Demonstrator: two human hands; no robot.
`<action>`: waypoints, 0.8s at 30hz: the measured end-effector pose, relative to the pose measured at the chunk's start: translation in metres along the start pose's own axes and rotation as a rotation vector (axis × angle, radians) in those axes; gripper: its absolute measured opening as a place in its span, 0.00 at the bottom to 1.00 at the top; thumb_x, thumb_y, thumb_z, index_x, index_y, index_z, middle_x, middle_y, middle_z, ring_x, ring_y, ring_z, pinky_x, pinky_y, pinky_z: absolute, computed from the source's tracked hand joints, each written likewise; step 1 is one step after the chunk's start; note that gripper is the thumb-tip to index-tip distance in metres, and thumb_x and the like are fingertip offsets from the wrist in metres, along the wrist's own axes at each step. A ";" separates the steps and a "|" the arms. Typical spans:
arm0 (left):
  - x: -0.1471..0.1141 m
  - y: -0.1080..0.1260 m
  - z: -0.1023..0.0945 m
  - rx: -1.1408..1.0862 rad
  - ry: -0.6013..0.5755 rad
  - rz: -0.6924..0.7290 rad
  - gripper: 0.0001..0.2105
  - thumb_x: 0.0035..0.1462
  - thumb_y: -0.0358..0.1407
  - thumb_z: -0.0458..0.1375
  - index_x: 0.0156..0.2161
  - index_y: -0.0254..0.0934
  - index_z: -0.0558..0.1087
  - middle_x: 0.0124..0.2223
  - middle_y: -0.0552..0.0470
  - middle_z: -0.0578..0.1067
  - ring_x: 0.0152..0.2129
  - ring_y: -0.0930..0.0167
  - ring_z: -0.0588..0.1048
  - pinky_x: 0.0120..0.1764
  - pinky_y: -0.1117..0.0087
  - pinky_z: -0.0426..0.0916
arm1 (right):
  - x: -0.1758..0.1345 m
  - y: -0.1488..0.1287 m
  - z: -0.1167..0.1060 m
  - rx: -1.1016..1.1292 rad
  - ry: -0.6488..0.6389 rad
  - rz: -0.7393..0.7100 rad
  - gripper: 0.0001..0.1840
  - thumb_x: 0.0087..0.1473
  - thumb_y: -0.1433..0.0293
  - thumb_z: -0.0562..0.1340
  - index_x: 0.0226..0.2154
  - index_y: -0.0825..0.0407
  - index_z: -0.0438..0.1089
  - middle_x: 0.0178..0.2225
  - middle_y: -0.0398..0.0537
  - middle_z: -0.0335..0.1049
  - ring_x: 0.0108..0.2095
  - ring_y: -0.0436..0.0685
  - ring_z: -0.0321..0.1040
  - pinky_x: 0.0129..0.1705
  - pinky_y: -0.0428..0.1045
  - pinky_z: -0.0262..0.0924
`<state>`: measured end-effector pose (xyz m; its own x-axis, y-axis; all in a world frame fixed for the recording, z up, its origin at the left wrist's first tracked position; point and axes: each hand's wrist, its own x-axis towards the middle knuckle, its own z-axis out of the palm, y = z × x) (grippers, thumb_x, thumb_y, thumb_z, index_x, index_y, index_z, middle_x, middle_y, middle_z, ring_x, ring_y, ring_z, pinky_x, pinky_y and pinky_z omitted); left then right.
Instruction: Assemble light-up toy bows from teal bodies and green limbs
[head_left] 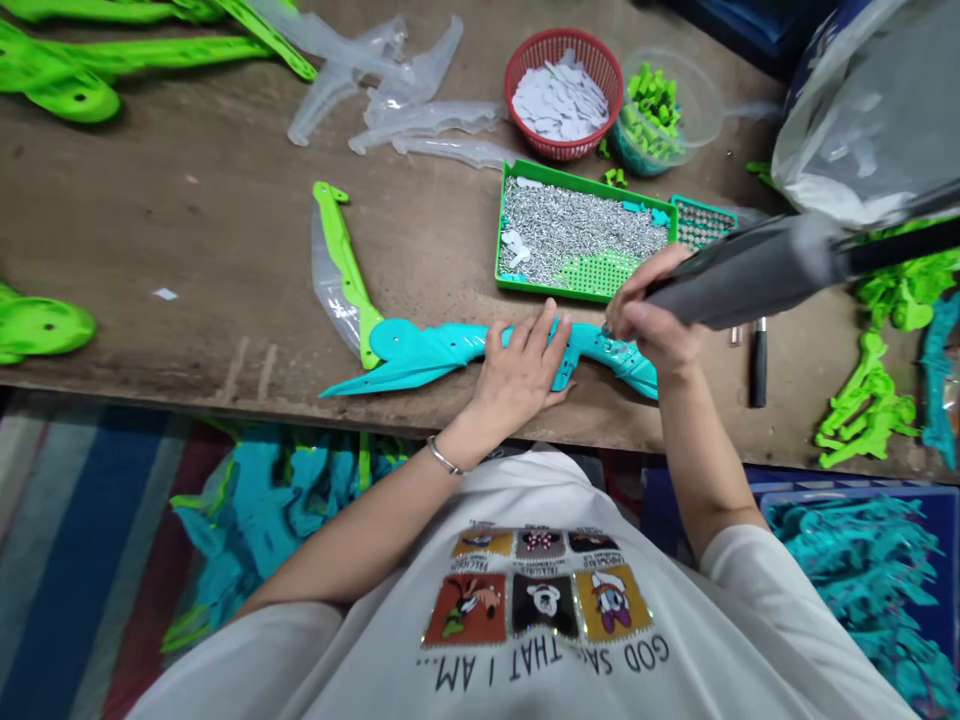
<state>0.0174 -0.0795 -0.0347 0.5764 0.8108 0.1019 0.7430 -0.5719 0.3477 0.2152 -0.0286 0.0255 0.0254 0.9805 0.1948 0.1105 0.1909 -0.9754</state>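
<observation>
A teal bow-shaped plastic toy (427, 355) lies along the table's near edge. At its left end a lime-green arm (341, 250) with a translucent piece beside it sticks out away from me. My left hand (521, 370) grips the toy's middle, its fingers laid across the top and the thumb on the near side. My right hand (660, 320) is closed around a grey power screwdriver (750, 270), tilted with its tip down at the toy's right part. The hand partly hides the contact point.
Beyond the toy stands a green tray (517, 283) of small screws. Behind it are a red basket (514, 110) of white pieces and a clear tub (709, 110) of green clips. A black-handled tool (759, 365) lies right. Green parts (862, 410) and translucent pieces (435, 115) lie around.
</observation>
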 end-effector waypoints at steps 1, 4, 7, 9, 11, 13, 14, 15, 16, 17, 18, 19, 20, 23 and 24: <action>0.000 0.000 0.000 0.003 0.002 0.003 0.39 0.65 0.45 0.58 0.74 0.29 0.53 0.75 0.27 0.51 0.64 0.46 0.65 0.61 0.42 0.54 | 0.003 -0.003 -0.001 0.022 0.050 -0.049 0.24 0.46 0.46 0.72 0.35 0.44 0.70 0.19 0.36 0.64 0.18 0.53 0.63 0.22 0.52 0.64; -0.001 0.000 0.000 0.018 0.015 0.004 0.40 0.64 0.44 0.59 0.74 0.29 0.52 0.76 0.28 0.50 0.64 0.45 0.65 0.62 0.41 0.54 | 0.012 -0.004 -0.005 -0.010 0.167 -0.080 0.24 0.50 0.45 0.70 0.39 0.43 0.70 0.21 0.36 0.65 0.19 0.52 0.65 0.26 0.51 0.66; -0.002 -0.001 -0.002 0.013 0.034 0.010 0.39 0.64 0.44 0.58 0.74 0.30 0.53 0.76 0.27 0.50 0.65 0.45 0.64 0.62 0.40 0.54 | 0.019 0.000 -0.007 -0.090 0.156 -0.007 0.26 0.49 0.44 0.71 0.40 0.44 0.70 0.23 0.37 0.68 0.24 0.52 0.70 0.31 0.51 0.69; -0.003 -0.001 -0.003 0.005 0.038 0.021 0.38 0.65 0.43 0.58 0.74 0.31 0.53 0.75 0.27 0.50 0.65 0.45 0.64 0.62 0.41 0.54 | 0.022 -0.001 -0.011 -0.104 0.103 -0.002 0.26 0.48 0.47 0.73 0.41 0.45 0.70 0.26 0.38 0.71 0.28 0.53 0.72 0.36 0.51 0.70; -0.003 -0.001 -0.003 0.013 0.041 0.027 0.36 0.65 0.42 0.58 0.74 0.33 0.55 0.75 0.28 0.51 0.66 0.45 0.64 0.62 0.41 0.55 | 0.021 -0.005 -0.018 -0.114 0.027 0.000 0.28 0.45 0.50 0.76 0.44 0.45 0.71 0.30 0.39 0.75 0.33 0.54 0.74 0.40 0.52 0.71; -0.002 -0.002 -0.003 0.033 0.043 0.032 0.36 0.64 0.41 0.59 0.74 0.33 0.56 0.75 0.28 0.52 0.66 0.45 0.64 0.63 0.41 0.55 | 0.016 -0.010 -0.031 -0.131 -0.018 0.021 0.33 0.41 0.53 0.78 0.48 0.44 0.71 0.35 0.41 0.77 0.38 0.55 0.75 0.44 0.52 0.72; -0.002 -0.003 -0.003 0.041 0.042 0.036 0.37 0.63 0.40 0.59 0.74 0.33 0.55 0.75 0.27 0.52 0.66 0.45 0.64 0.63 0.40 0.55 | 0.012 -0.013 -0.041 -0.141 -0.021 0.034 0.35 0.40 0.55 0.78 0.50 0.44 0.70 0.36 0.42 0.78 0.40 0.56 0.76 0.45 0.53 0.72; -0.001 -0.004 -0.003 0.046 0.039 0.041 0.37 0.63 0.40 0.59 0.74 0.33 0.55 0.75 0.27 0.52 0.66 0.44 0.64 0.63 0.40 0.56 | 0.005 -0.014 -0.052 -0.157 -0.013 0.048 0.36 0.40 0.56 0.78 0.52 0.44 0.70 0.38 0.42 0.78 0.42 0.56 0.76 0.47 0.53 0.72; 0.000 -0.006 -0.003 0.047 0.036 0.046 0.38 0.63 0.40 0.59 0.74 0.32 0.54 0.75 0.27 0.52 0.66 0.44 0.64 0.63 0.40 0.56 | -0.003 -0.015 -0.065 -0.183 0.003 0.061 0.36 0.42 0.58 0.78 0.53 0.44 0.70 0.40 0.43 0.78 0.43 0.56 0.76 0.48 0.53 0.71; 0.001 -0.008 -0.004 0.045 0.034 0.051 0.38 0.63 0.40 0.59 0.74 0.32 0.54 0.75 0.26 0.53 0.66 0.44 0.64 0.63 0.39 0.56 | -0.013 -0.014 -0.078 -0.225 0.026 0.075 0.33 0.45 0.59 0.76 0.52 0.45 0.71 0.41 0.44 0.78 0.44 0.55 0.76 0.48 0.53 0.71; 0.001 -0.009 -0.006 0.040 0.036 0.053 0.38 0.64 0.40 0.59 0.74 0.32 0.53 0.75 0.27 0.53 0.67 0.44 0.63 0.63 0.39 0.56 | -0.025 -0.013 -0.091 -0.288 0.058 0.095 0.28 0.48 0.60 0.74 0.51 0.47 0.72 0.41 0.45 0.79 0.43 0.55 0.76 0.48 0.53 0.70; 0.000 -0.010 -0.008 0.033 0.043 0.052 0.37 0.64 0.39 0.59 0.74 0.32 0.53 0.75 0.27 0.53 0.68 0.44 0.62 0.64 0.38 0.56 | -0.039 -0.010 -0.104 -0.372 0.100 0.123 0.21 0.52 0.61 0.71 0.48 0.49 0.73 0.40 0.46 0.79 0.41 0.54 0.75 0.46 0.52 0.70; -0.002 -0.009 -0.011 0.021 0.056 0.045 0.37 0.64 0.39 0.59 0.74 0.33 0.53 0.75 0.27 0.53 0.70 0.44 0.59 0.66 0.37 0.54 | -0.053 -0.008 -0.114 -0.475 0.147 0.164 0.16 0.55 0.61 0.68 0.43 0.51 0.74 0.38 0.47 0.78 0.38 0.54 0.74 0.43 0.51 0.68; -0.015 0.004 -0.017 -0.130 0.137 0.026 0.36 0.62 0.39 0.63 0.72 0.34 0.58 0.75 0.28 0.54 0.73 0.45 0.52 0.68 0.36 0.49 | -0.097 0.002 -0.130 -0.705 0.174 0.372 0.14 0.57 0.59 0.66 0.35 0.53 0.74 0.31 0.47 0.77 0.31 0.53 0.70 0.37 0.50 0.64; -0.020 0.014 -0.016 -0.255 0.151 0.011 0.35 0.61 0.40 0.64 0.70 0.35 0.60 0.73 0.29 0.57 0.72 0.46 0.54 0.69 0.37 0.51 | -0.111 0.005 -0.130 -0.686 0.135 0.450 0.16 0.56 0.57 0.68 0.35 0.54 0.74 0.31 0.47 0.77 0.31 0.53 0.70 0.35 0.50 0.64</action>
<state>0.0104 -0.1017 -0.0168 0.5129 0.8249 0.2378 0.6165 -0.5467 0.5666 0.3420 -0.1422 0.0126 0.3261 0.9341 -0.1451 0.6416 -0.3314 -0.6917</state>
